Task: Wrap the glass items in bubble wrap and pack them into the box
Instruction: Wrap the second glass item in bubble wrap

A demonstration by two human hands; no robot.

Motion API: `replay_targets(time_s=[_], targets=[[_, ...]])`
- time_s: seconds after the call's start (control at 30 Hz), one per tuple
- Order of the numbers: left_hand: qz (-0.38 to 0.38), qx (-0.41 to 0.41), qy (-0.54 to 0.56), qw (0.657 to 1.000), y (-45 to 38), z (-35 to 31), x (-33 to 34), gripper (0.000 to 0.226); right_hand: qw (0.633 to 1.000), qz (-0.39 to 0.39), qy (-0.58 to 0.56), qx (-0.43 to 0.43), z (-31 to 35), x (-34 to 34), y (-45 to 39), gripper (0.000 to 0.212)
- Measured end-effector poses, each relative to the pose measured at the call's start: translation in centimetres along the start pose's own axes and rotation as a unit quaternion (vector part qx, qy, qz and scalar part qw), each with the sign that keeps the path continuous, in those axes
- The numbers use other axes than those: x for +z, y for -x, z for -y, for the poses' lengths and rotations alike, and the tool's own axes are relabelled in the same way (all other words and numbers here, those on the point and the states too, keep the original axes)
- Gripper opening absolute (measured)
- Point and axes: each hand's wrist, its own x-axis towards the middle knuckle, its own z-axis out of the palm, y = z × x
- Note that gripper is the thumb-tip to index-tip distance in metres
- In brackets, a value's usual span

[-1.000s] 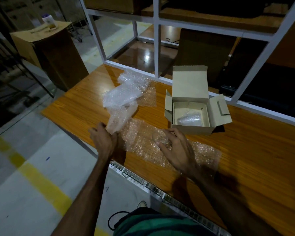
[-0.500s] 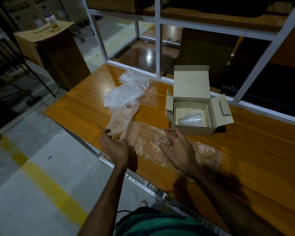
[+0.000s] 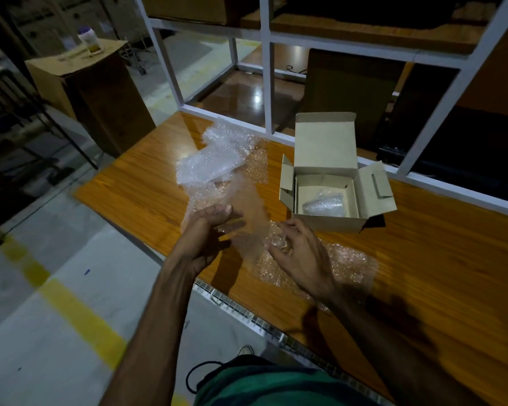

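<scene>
At the centre of the frame, the left hand [image 3: 210, 227] is raised off the worktop [image 3: 147, 189], fingers closed on the near edge of a bubble wrap sheet [image 3: 247, 218], which it lifts so that the sheet stands up as a blurred translucent flap. Just right of it, the right hand [image 3: 298, 250] curls its fingers over a small glass item [image 3: 279, 244] and presses it down onto the part of the sheet lying flat; this hold appears meant to keep the glass from rolling while the free edge is folded over it. The shape of the glass is hard to make out, since the fingers cover most of it and the light is dim. The sheet runs on to the lower right, under the right wrist, where its near border is lost in shadow. Above the left hand lies a crumpled heap of spare bubble wrap [image 3: 211, 165], within reach. At right of centre stands the open box [image 3: 332, 183], lid upright and side flaps spread, probably so that it can be filled one-handed. Inside it rests one wrapped bundle [image 3: 324, 205]; its contents cannot be seen. A white shelf frame [image 3: 267, 83] crosses the upper frame.
</scene>
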Motion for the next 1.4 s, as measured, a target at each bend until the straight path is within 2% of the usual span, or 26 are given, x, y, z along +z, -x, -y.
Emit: replay_targets(time_s=[0.13, 0.2, 0.27, 0.37, 0.4, 0.47, 0.57, 0.63, 0.73, 0.83, 0.93, 1.03, 1.13, 1.23, 1.33, 1.4], targets=[[0.094, -0.004, 0.002, 0.996, 0.3, 0.8, 1.4, 0.019, 1.000, 0.000, -0.019, 0.003, -0.1, 0.0, -0.1, 0.050], [0.111, -0.025, -0.008, 0.993, 0.1, 1.4, 1.9, 0.035, 1.000, 0.006, -0.029, 0.003, -0.4, 0.2, -0.1, 0.047], [0.090, -0.030, -0.040, 0.995, -0.2, 2.0, 2.5, 0.044, 0.997, 0.009, -0.073, 0.020, -0.6, 0.5, 0.1, 0.057], [0.013, 0.058, -0.187, 0.980, -1.0, 2.9, 3.0, 0.014, 0.992, -0.001, -0.116, 0.057, -0.4, 0.3, 0.4, 0.079], [-0.001, 0.091, -0.245, 0.965, -1.4, 3.1, 3.0, 0.009, 0.992, -0.001, -0.114, 0.057, -0.4, 0.2, 0.4, 0.078], [-0.019, 0.129, -0.338, 0.932, -1.9, 3.6, 3.3, 0.023, 0.993, 0.001, -0.109, 0.047, -0.4, 0.2, 0.2, 0.069], [-0.071, 0.146, -0.407, 0.899, -2.5, 4.0, 4.0, 0.043, 0.991, -0.003, -0.125, 0.038, -0.9, 0.6, -0.1, 0.055], [-0.085, 0.117, -0.420, 0.896, -3.0, 4.2, 4.2, 0.050, 0.984, 0.014, -0.168, 0.055, -1.3, 0.5, -0.3, 0.052], [-0.077, 0.087, -0.436, 0.892, -3.8, 4.4, 4.1, 0.040, 0.956, 0.059, -0.277, 0.072, -2.1, -0.4, -0.4, 0.060], [-0.075, 0.092, -0.428, 0.896, -4.2, 4.6, 4.1, 0.032, 0.955, 0.041, -0.286, 0.062, -2.4, -1.7, -0.5, 0.068], [-0.072, 0.102, -0.412, 0.903, -4.3, 4.8, 4.2, 0.026, 0.971, 0.014, -0.234, 0.043, -2.0, -2.1, -1.0, 0.061], [-0.056, 0.103, -0.362, 0.925, -4.5, 5.2, 4.1, 0.016, 0.978, -0.003, -0.197, 0.065, -1.9, -1.4, -2.0, 0.051], [-0.003, 0.091, -0.283, 0.955, -4.3, 5.2, 3.8, 0.015, 0.974, 0.016, -0.207, 0.088, -1.9, -0.9, -3.2, 0.054], [0.031, 0.043, -0.214, 0.975, -4.0, 5.0, 3.5, 0.026, 0.977, 0.034, -0.188, 0.093, -2.1, -0.5, -4.3, 0.059], [0.029, 0.004, -0.184, 0.983, -4.1, 4.8, 3.3, 0.027, 0.981, 0.047, -0.164, 0.093, -1.8, -0.4, -5.2, 0.052], [0.032, -0.005, -0.182, 0.983, -4.1, 4.4, 3.4, 0.022, 0.984, 0.060, -0.143, 0.086, -1.4, -0.3, -5.5, 0.038]])
